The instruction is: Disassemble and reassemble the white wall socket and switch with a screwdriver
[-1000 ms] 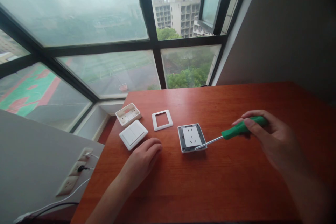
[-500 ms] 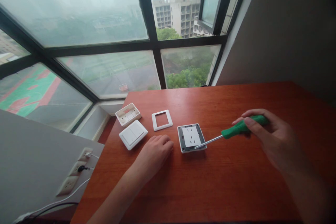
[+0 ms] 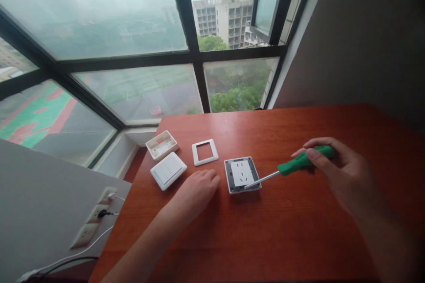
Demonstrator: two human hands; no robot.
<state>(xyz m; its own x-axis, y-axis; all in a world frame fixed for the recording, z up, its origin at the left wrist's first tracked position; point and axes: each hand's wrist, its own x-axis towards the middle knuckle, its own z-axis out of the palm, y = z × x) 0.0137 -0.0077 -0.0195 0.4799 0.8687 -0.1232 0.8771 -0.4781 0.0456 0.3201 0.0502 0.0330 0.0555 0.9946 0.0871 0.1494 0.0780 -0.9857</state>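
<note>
My right hand (image 3: 335, 172) is closed around the green handle of a screwdriver (image 3: 292, 166). The metal shaft slants down to the left, and its tip lies over the lower dark edge of a wall socket (image 3: 241, 172). This socket sits face up on the table, its outer cover off, with a white slotted centre and a dark grey surround. Resting on the wood just left of it, apart from it, is my left hand (image 3: 201, 188), fingers curled under in a loose fist. Nothing shows in it. Above that hand lies a white square cover frame (image 3: 215, 154).
A white two-rocker light switch (image 3: 168, 170) and an open white mounting box (image 3: 162, 143) lie at the left of the reddish wooden table (image 3: 299, 239). Large windows stand behind. Wall outlets (image 3: 98, 213) with plugged-in cables are at lower left, beside the table edge.
The screwdriver and my right hand have shifted very slightly left, its tip moving a little along the socket's lower edge. My left hand stays almost where it was.
</note>
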